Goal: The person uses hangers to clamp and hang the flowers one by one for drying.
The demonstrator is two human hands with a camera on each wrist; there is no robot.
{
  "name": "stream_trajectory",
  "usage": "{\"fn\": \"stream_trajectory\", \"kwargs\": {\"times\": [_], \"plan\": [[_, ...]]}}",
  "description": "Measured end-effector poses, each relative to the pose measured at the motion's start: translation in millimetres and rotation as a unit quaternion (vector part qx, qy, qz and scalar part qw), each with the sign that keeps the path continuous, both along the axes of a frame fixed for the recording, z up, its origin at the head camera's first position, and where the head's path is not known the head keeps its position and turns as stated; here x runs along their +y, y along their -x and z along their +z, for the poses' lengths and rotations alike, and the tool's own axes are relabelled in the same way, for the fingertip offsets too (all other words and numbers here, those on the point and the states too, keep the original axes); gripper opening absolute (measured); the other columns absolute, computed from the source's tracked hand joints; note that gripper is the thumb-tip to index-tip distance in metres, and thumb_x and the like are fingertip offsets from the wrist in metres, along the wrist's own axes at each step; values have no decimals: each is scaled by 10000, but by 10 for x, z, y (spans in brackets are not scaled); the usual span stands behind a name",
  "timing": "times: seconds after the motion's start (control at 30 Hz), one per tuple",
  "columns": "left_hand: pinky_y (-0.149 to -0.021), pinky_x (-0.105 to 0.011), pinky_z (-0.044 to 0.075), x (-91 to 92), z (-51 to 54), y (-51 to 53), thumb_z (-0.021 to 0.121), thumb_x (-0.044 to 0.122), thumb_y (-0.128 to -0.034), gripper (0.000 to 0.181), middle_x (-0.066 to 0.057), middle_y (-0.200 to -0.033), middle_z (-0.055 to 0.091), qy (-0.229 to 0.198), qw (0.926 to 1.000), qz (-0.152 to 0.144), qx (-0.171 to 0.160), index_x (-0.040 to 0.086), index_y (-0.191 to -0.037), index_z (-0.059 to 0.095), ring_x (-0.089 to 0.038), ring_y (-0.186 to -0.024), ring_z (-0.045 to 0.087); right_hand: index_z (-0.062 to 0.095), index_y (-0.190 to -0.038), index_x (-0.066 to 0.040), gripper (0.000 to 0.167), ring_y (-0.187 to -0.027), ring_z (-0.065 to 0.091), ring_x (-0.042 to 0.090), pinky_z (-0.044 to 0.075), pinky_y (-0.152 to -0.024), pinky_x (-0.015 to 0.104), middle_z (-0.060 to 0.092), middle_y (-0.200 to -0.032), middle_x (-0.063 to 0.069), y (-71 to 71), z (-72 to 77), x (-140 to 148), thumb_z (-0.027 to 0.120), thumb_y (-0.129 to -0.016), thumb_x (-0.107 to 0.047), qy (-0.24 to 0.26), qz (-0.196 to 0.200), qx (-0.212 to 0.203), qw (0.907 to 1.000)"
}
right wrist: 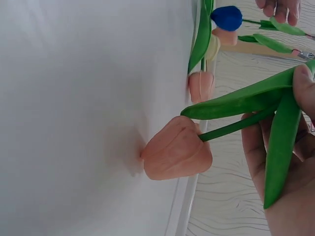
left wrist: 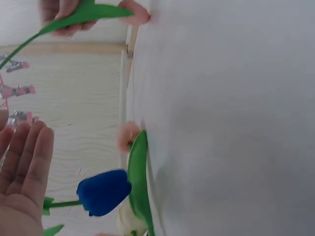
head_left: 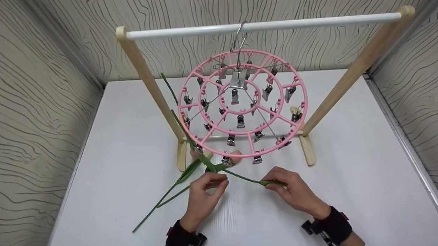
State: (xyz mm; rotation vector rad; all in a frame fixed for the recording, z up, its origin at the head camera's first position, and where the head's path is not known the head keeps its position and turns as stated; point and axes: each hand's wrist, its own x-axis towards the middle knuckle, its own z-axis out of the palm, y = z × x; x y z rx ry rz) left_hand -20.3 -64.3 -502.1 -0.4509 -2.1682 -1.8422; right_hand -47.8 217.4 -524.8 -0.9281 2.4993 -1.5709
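A peach tulip [right wrist: 177,152] is grasped by the right hand [head_left: 290,188] where leaves and stem meet, with the thumb and fingers closed round it. Its flower is held low, below that hand and near the table [head_left: 358,191]; whether the table is touched cannot be told. In the head view, its thin stem [head_left: 243,176] is pointed away toward the left hand [head_left: 203,197], its far end seen just beyond those fingertips. Nothing is seen gripped by the left hand: its fingers are held nearly straight in the left wrist view, with the palm exposed.

Just past the left hand, a blue tulip [left wrist: 104,192] is hung head-down. Another peach flower [right wrist: 226,37] is seen near it in the right wrist view. On the table, a cream tulip [left wrist: 129,220] and a second peach flower [right wrist: 202,87] are laid, and two green stems [head_left: 149,216] are stretched toward the near left.

Above them, a round pink hanger [head_left: 255,155] is suspended by a metal hook [head_left: 238,42] from the white bar [head_left: 310,22] of a wooden rack [head_left: 357,65]. Metal clips [head_left: 240,121] are spread along its rings. Upright stems [head_left: 178,121] are seen at its left edge. A black strap [head_left: 332,226] is worn on each wrist.
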Motion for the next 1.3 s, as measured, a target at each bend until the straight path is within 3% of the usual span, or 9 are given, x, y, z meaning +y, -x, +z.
{"fn": "stream_trajectory", "kwargs": {"times": [0.27,0.43,0.63,1.03,1.3], "plan": [[-717,-360,633,174,-32,-75,748,-94,-853,142,-121,-921,729,13,9988,-230,-435,-15,-965,713,-193,-828,728,730,-1025,-139,214,-808,618,147,525,-714,221,685,-905,44,-85,193,-212,696,-908,38,174,-2,-304,9994],[-710,-368,634,268,-84,-68,748,-85,-860,137,-121,-901,723,-205,9985,-362,-356,0,-962,711,-180,-820,726,729,-1010,-72,131,-778,612,170,516,-692,213,687,-897,76,-80,199,-257,695,-919,17,325,54,-392,9987],[-716,-341,631,372,-186,-49,759,-48,-869,104,-125,-888,715,-417,9979,-390,-309,2,-946,710,-146,-829,717,733,-992,-64,94,-751,610,179,517,-678,210,682,-880,75,-73,209,-274,702,-924,-7,377,41,-537,9978],[-698,-328,628,438,-48,-53,755,-73,-857,98,-124,-879,735,-392,9980,-370,-333,-26,-942,740,-131,-813,707,733,-1026,-77,208,-713,606,179,523,-617,251,698,-921,38,-70,211,-337,701,-893,80,854,230,-487,9949],[-700,-319,626,396,-151,-40,772,-30,-862,81,-84,-886,746,-290,9983,-261,-432,-4,-935,751,-125,-810,715,741,-1007,-86,149,-824,658,132,556,-733,231,707,-930,9,-88,235,-291,749,-886,1,679,-80,-535,9962]]}}
